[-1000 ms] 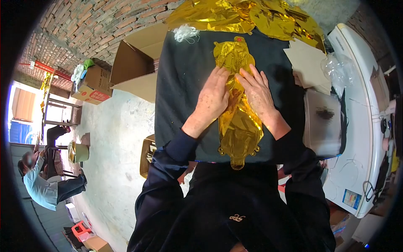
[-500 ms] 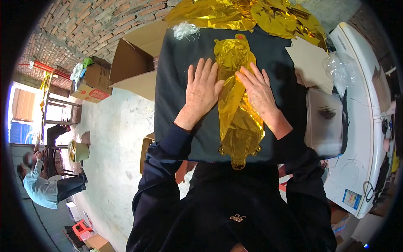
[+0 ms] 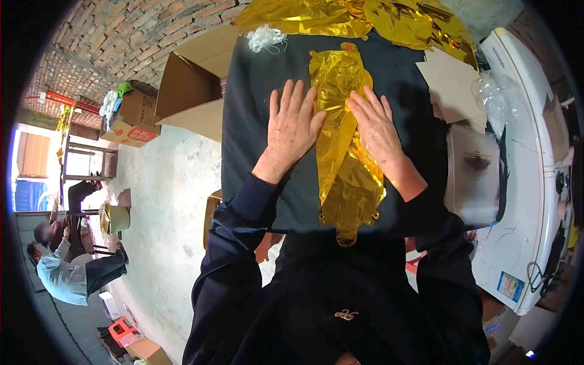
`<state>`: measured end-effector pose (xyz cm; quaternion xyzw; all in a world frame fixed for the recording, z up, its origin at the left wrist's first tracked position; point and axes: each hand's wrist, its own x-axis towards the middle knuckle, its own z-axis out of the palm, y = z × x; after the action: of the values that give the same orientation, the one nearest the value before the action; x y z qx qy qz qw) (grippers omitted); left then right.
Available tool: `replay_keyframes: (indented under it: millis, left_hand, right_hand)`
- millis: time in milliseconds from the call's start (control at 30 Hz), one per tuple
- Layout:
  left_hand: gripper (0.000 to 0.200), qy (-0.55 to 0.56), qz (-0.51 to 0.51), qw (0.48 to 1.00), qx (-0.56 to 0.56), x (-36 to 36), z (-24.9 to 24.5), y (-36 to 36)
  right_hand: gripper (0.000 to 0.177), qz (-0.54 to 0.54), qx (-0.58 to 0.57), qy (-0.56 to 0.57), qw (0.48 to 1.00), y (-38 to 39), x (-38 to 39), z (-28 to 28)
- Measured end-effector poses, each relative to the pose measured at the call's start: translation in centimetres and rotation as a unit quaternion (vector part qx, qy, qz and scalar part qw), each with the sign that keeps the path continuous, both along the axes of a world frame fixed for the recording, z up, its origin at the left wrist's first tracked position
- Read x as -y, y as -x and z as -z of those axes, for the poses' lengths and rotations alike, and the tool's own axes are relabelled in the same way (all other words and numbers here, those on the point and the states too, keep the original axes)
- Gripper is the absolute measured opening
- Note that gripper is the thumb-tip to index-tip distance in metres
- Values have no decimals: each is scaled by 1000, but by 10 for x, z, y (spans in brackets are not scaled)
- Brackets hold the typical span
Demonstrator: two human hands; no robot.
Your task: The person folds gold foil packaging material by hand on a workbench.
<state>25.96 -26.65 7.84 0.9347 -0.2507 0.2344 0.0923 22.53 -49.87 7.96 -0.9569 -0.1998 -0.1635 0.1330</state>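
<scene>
Head camera view: a long, shiny gold foil piece (image 3: 351, 182) lies lengthwise on the black cloth-covered table (image 3: 255, 79), its narrow tabbed end at the near edge. The left hand (image 3: 292, 125) is open and flat on the cloth, fingers slightly spread, its thumb at the foil's left edge. The right hand (image 3: 377, 131) is also open, fingers extended, with fingertips on the right side of the foil; whether its thumb pinches anything, I cannot tell. Beyond the foil lie a tangle of white string (image 3: 266, 39) and a crumpled heap of gold foil (image 3: 310, 19). To the right are a beige cardboard sheet (image 3: 451, 85) and a stack of clear plastic sheets (image 3: 473, 176).
</scene>
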Motion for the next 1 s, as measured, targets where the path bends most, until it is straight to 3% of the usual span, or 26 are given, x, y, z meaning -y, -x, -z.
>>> replay_keyframes:
  millis: [100, 300, 667, 767, 867, 1000]
  left_hand:
    - [60, -27, -18, 999, -33, 0, -3, 1]
    - [61, -53, -24, 998, 6, 2, -10, 7]
    - [55, -112, 85, 988, -60, -5, -21, 34]
    - [54, -115, 110, 983, -95, -7, -26, 50]
    - [54, -91, 139, 979, -118, -13, -23, 59]
    - [56, -72, 168, 970, -160, -20, -34, 59]
  right_hand:
    - [57, 2, 4, -2, 1000, 0, 1, 1]
    - [55, -1, 4, -9, 1000, 1, 1, -1]
    - [58, -6, 14, -21, 1000, 2, -1, -1]
    - [46, -13, 33, -19, 999, 3, -1, -3]
    - [59, -4, 8, -20, 1000, 3, -2, -3]
    - [57, -2, 4, -16, 1000, 2, -1, -1]
